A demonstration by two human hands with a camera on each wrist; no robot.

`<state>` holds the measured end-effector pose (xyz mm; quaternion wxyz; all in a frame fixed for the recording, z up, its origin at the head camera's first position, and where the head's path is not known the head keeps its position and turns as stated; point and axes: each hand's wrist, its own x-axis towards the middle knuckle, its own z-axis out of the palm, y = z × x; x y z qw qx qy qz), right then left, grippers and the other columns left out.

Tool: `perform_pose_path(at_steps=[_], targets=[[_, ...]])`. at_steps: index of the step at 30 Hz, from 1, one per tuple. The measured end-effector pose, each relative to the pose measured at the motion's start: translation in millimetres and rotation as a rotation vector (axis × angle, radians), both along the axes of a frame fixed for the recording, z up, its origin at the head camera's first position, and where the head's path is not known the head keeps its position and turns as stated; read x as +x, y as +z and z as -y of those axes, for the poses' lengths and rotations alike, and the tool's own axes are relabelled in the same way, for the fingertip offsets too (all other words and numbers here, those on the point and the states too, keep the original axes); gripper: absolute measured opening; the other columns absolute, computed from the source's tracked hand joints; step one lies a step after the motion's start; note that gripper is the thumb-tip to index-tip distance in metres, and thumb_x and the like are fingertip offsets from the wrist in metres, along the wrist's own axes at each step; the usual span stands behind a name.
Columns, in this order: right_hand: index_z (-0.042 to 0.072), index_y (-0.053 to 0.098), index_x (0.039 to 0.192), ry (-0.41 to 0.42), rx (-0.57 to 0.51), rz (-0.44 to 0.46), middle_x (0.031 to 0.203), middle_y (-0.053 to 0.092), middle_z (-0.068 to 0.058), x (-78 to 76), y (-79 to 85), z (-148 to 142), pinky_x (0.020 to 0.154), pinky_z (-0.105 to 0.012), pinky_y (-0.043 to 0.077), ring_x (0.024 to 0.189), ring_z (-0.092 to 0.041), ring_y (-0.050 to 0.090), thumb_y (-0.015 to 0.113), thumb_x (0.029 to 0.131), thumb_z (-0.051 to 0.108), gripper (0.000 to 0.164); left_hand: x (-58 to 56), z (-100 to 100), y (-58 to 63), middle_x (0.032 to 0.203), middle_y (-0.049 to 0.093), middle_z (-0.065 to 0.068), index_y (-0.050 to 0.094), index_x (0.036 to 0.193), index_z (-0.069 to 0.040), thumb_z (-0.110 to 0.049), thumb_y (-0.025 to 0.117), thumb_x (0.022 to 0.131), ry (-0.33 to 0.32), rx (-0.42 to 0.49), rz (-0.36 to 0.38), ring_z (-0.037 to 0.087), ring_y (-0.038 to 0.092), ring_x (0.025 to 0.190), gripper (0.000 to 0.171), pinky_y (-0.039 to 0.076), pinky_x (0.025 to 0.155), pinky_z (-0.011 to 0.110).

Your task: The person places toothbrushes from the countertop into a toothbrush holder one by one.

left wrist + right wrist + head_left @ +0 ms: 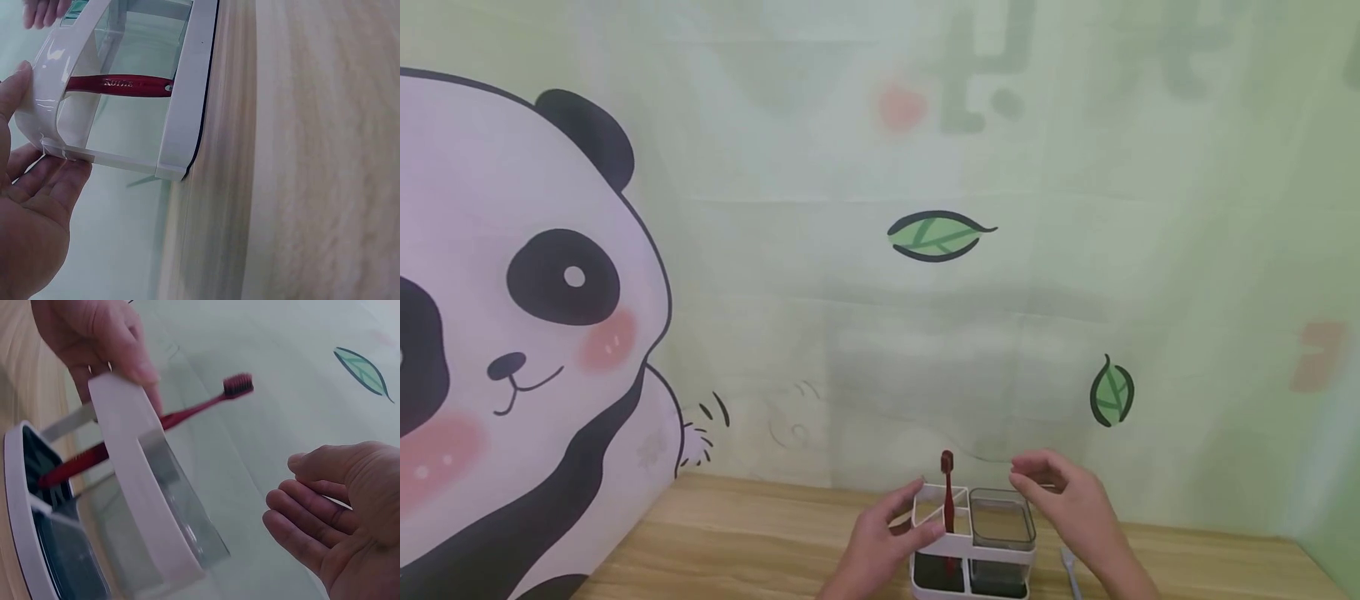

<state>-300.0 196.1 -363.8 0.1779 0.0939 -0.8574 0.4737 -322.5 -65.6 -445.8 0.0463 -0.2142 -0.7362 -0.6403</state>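
Observation:
A white toothbrush holder [1000,552] with divided compartments stands on the table at the bottom of the head view. Upright in one of its left compartments is a red toothbrush [949,500], bristles at the top, its handle end down at the dark base [53,550]. The right compartment contains a clear, greyish cup [209,534]. My left hand [880,537] grips the left side of the holder's upper frame between thumb and fingers. Beside the cup, slightly above its rim, my right hand [1078,500] holds nothing, its fingers loosely bent and apart from the holder.
A small pale fork-like utensil [1070,571] lies on the wooden table [760,525], right of the holder and partly behind the right forearm. Behind the table hangs a pale green backdrop [775,250] printed with a panda and leaves.

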Motion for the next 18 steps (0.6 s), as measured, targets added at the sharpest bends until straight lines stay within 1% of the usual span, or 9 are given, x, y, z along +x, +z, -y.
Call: perform_pose_path(at_steps=[7,12,18], targets=[[0.004,0.075,0.117,-0.036,0.051,-0.003,0.107,0.077,-0.003,1.4,-4.0,-21.6,0.087,-0.026,0.06,0.098,-0.015,0.072,0.079,0.099,0.022,0.026,-1.8,-0.1,-2.0,0.149,0.057,0.025,0.057,0.149,0.003,-0.025,0.084,0.095,-0.005,0.01,-0.008,0.045,0.055,0.136,0.067,0.055,0.106,0.049],[0.005,0.075,0.119,-0.047,0.06,0.024,0.109,0.077,-0.003,1.7,-8.8,-35.1,0.085,-0.024,0.059,0.098,-0.014,0.071,0.079,0.099,0.025,0.029,-1.8,0.5,-1.4,0.149,0.057,0.026,0.055,0.15,0.004,-0.025,0.084,0.095,-0.002,0.002,-0.006,0.046,0.055,0.136,0.068,0.054,0.106,0.051],[0.002,0.073,0.122,-0.066,0.069,0.083,0.112,0.076,-0.007,1.0,-13.9,-50.4,0.082,-0.025,0.059,0.102,-0.021,0.071,0.077,0.101,0.025,0.032,-0.2,0.7,-0.7,0.15,0.056,0.026,0.055,0.15,0.005,-0.025,0.084,0.096,0.001,-0.002,0.004,0.047,0.054,0.137,0.068,0.054,0.107,0.052]])
